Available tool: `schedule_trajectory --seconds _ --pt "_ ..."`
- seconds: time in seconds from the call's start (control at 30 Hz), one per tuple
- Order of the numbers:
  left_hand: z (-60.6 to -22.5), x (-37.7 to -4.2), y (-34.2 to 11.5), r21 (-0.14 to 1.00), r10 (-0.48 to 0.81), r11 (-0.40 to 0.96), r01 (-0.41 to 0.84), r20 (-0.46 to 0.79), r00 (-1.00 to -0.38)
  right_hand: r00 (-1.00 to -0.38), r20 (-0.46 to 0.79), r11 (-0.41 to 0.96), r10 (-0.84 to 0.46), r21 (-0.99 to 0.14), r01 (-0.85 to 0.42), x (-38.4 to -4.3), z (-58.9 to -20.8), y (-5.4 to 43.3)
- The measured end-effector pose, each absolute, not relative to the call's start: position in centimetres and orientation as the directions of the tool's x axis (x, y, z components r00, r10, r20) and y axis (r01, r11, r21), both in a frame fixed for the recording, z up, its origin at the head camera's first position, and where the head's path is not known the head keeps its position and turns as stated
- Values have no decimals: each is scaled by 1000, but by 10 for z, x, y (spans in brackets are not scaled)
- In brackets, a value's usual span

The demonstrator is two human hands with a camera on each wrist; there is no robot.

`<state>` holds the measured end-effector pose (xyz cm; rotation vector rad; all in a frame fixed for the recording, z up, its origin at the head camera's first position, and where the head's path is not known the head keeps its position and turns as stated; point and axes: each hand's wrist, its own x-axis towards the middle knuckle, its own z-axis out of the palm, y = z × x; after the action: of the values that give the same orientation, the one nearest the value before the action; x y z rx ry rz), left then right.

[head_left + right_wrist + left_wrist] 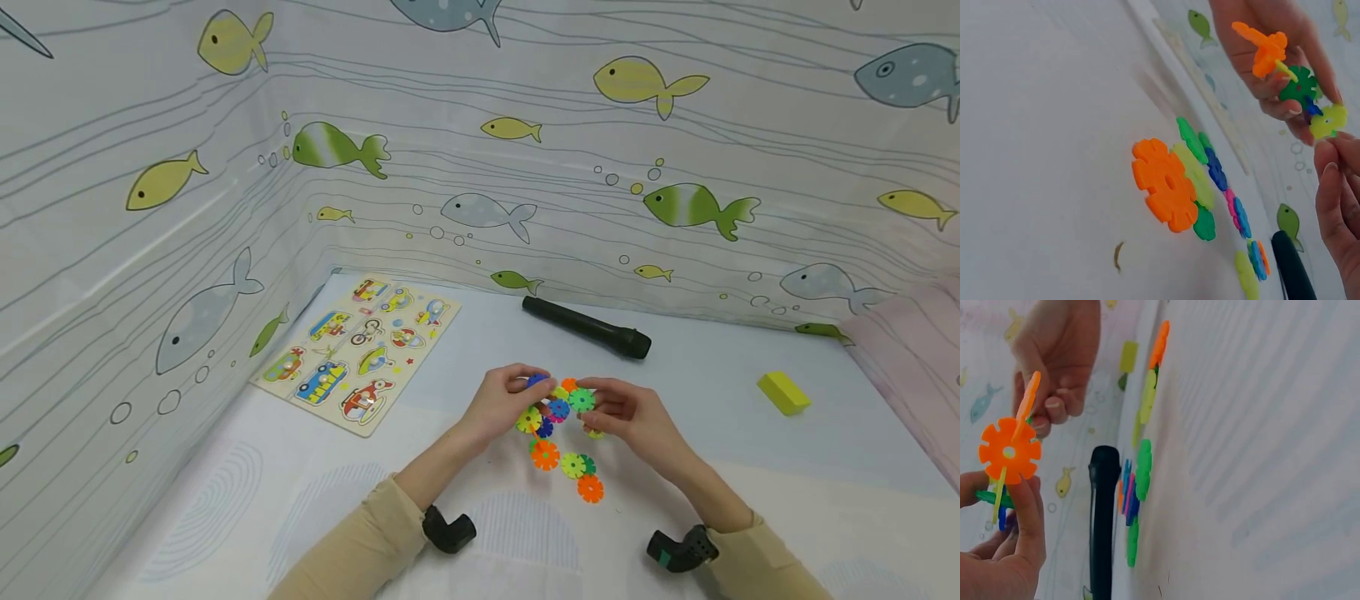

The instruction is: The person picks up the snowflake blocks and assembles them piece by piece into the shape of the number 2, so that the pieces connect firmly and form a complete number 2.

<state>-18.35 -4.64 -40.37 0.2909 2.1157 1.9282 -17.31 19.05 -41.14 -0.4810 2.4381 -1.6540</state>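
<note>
My left hand [495, 406] holds a small chain of interlocked, notched plastic discs in orange, yellow, green and blue. An orange disc [992, 450] in that chain stands face-on in the left wrist view, with another orange disc [1027, 400] slotted into it edgewise. The fingertips of my right hand [637, 421] pinch a green disc [581, 401] at the chain's other end, close to a yellow disc [1337, 114]. Below the hands, several loose discs lie on the table, among them an orange disc [1152, 172] and a yellow-green disc [568, 460].
A wooden picture puzzle board [352, 350] lies at the back left. Behind the hands rests a black microphone [585, 325], and a yellow block [783, 393] sits to the right. Fish-patterned sheets [420, 175] wall the table's back and left.
</note>
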Motion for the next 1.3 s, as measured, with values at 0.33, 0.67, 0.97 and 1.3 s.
schedule_trajectory --seconds 0.33,0.67,0.97,1.3 --pt "-402 -183 -48 995 332 98 -17 -49 -942 -937 40 316 -346 -936 -157 -170 -410 189" --pt "-405 -184 -48 994 350 111 4 -35 -936 -939 36 306 -343 -941 -148 -169 -409 186" --pt "-402 -185 -49 996 397 84 -10 -43 -917 -939 52 281 -339 -947 -154 -170 -410 188" --pt "-400 -184 -50 994 435 107 26 -23 -900 -934 43 156 -355 -982 -105 -170 -413 187"
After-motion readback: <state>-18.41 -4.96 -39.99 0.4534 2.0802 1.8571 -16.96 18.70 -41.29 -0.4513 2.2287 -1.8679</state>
